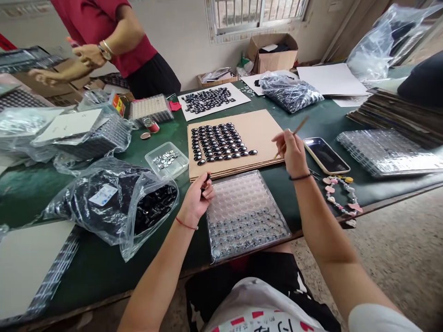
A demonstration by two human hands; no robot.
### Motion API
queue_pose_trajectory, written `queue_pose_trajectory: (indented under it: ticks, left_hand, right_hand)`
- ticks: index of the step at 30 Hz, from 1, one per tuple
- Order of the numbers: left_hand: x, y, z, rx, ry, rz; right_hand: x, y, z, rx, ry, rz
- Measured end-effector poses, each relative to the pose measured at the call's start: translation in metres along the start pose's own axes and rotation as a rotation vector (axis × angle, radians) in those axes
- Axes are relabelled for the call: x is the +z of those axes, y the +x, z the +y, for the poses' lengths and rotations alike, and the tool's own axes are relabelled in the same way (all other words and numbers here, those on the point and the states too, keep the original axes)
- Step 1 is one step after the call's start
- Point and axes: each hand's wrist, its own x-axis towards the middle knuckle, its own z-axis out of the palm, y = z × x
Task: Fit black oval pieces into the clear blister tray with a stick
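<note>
One small black piece (207, 177) pinched in left hand (198, 199) grip by near edge of cardboard (265, 129), well left of right hand (291, 146), whose closed grip has thin stick (302, 124) slanting near-left; left hand nearer black rows (227, 157).

Moderate, soft daylight showed at the window (259, 14), with the wall (173, 32) around it duller. White glare streaked the bag (100, 198) and glinted on the tray (249, 214). A co-worker's hand (46, 77) was blurred (its fingers nearly smeared together), and the outer edges looked stretched and soft.
</note>
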Motion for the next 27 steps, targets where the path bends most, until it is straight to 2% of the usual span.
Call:
queue_pose_trajectory:
  ticks: [2, 4, 6, 8, 11, 13, 16, 19, 23, 25, 27]
  left_hand:
    - [-0.001, 0.001, 0.002, -0.005, -0.033, -0.002]
    - [-0.001, 0.001, 0.003, -0.028, -0.056, -0.016]
    - [-0.001, 0.001, 0.002, -0.058, -0.067, -0.029]
    - [0.0, 0.001, 0.001, -0.073, -0.057, -0.041]
    - [0.001, 0.001, -0.003, -0.038, 0.002, -0.057]
    - [0.001, 0.001, -0.006, 0.018, 0.076, -0.055]
    - [0.001, 0.0, -0.01, 0.122, 0.287, -0.041]
    - [0.002, -0.005, -0.013, 0.304, 0.653, -0.028]
    - [0.004, -0.015, -0.013, 0.643, 1.193, -0.027]
    - [0.003, -0.017, -0.013, 0.72, 1.396, -0.032]
    - [0.0, -0.017, -0.015, 0.699, 1.549, -0.03]
  right_hand:
    - [-0.006, -0.03, -0.023, 0.01, 0.124, -0.039]
    - [-0.011, -0.065, -0.04, 0.041, 0.089, -0.214]
    - [-0.015, -0.097, -0.049, 0.022, -0.067, -0.342]
    - [-0.02, -0.12, -0.052, -0.026, -0.23, -0.417]
    - [-0.027, -0.136, -0.052, -0.079, -0.423, -0.511]
    - [-0.028, -0.136, -0.056, -0.113, -0.484, -0.551]
    - [-0.02, -0.121, -0.069, -0.207, -0.425, -0.528]
    - [0.004, -0.095, -0.083, -0.339, -0.376, -0.515]
    - [0.047, -0.069, -0.086, -0.458, -0.448, -0.564]
    - [0.06, -0.067, -0.08, -0.48, -0.454, -0.556]
    - [0.065, -0.071, -0.072, -0.49, -0.424, -0.528]
